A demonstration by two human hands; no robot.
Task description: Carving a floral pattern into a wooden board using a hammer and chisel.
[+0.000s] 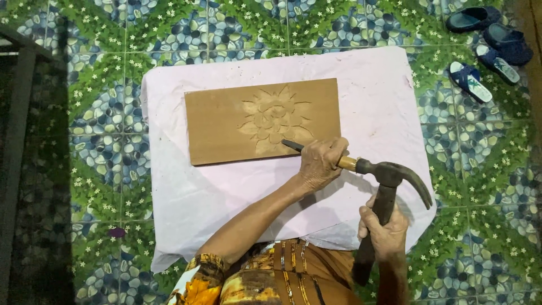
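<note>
A brown wooden board [220,124] lies on a white cloth-covered table [372,90], with a flower carved in relief [275,117] near its middle. My left hand [319,164] grips a chisel [293,146] whose dark tip rests on the lower edge of the flower; its yellow handle end sticks out to the right. My right hand [385,230] holds a dark claw hammer [395,175] by its handle. The hammer's head touches or sits just off the chisel's butt end.
The table stands on a floor tiled with a green leaf and blue pebble pattern [101,113]. Several blue sandals [485,39] lie at the top right. A dark metal frame [17,113] runs along the left edge. My patterned orange clothing [271,277] fills the bottom.
</note>
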